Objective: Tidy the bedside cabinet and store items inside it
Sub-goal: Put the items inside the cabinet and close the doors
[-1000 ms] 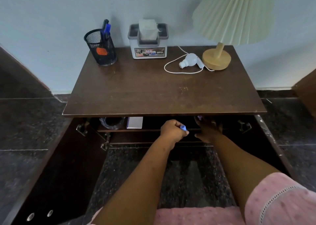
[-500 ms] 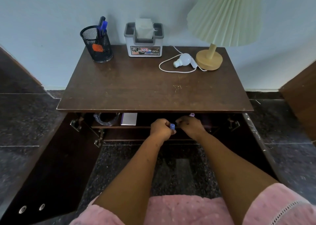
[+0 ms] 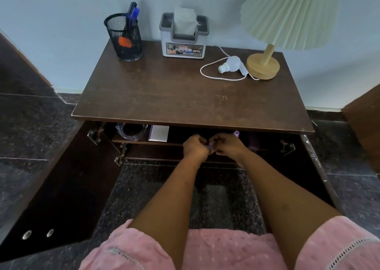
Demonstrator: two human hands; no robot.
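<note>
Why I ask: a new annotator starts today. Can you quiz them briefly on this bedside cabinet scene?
1. True or false: the light bulb lies loose on the cabinet top, beside the lamp base.
2. What stands at the back between the pen holder and the lamp base? A) tissue box B) mug C) clock
3. Fill in: with both cabinet doors ___, the left hand and right hand pinch a small purple item at the opening.
Key: 1 true; 2 A; 3 open.
</note>
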